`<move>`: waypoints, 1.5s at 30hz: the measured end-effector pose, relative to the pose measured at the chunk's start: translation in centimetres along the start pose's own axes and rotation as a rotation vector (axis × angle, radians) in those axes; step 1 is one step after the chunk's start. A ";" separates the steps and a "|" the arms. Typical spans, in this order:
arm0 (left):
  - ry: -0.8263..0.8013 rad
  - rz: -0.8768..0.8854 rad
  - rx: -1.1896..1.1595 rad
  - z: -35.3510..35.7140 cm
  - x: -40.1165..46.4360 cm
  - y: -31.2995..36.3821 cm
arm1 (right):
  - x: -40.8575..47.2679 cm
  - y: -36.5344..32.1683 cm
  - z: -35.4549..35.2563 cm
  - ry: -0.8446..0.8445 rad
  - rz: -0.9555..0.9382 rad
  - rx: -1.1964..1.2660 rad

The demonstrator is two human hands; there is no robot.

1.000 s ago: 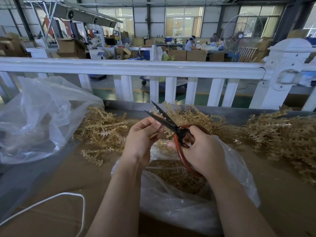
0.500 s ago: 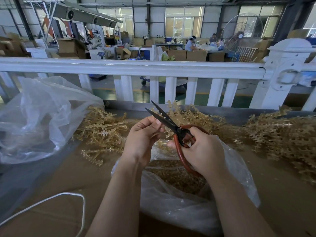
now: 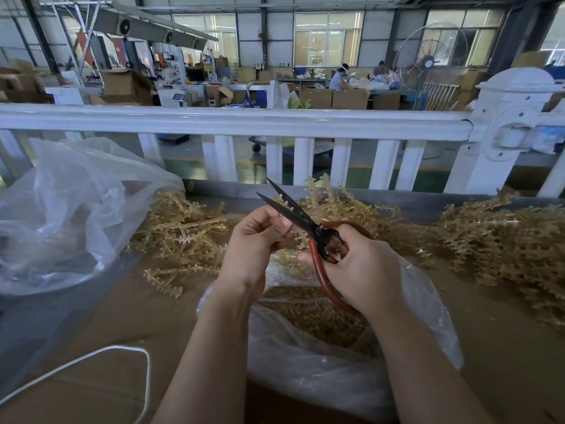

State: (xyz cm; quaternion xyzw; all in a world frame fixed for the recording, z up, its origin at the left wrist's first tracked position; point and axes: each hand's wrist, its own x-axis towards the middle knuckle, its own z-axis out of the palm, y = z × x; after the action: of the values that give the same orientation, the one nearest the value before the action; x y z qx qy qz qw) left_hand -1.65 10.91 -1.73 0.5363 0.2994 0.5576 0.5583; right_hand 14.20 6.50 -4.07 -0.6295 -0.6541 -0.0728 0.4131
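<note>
Since a second ago almost nothing has moved. The grip of our left hand [image 3: 253,243] still pinches the thin sprue [image 3: 301,237], and our right hand [image 3: 363,270] is curled round the scissors [image 3: 293,211], blades spread. The sprue lies at the blades, above the bag [image 3: 305,377] on the counter [image 3: 107,316]. We judge the cut is not yet made.
</note>
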 end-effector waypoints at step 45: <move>0.047 0.059 0.019 -0.3 -0.4 0.4 | 0.1 0.5 -0.2 -0.082 0.021 0.027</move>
State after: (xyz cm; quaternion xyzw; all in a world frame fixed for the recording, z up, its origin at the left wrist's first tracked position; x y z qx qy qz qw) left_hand -2.14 10.57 -1.55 0.5370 0.3017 0.5835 0.5293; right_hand 14.70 6.54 -4.11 -0.6333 -0.6646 -0.0337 0.3953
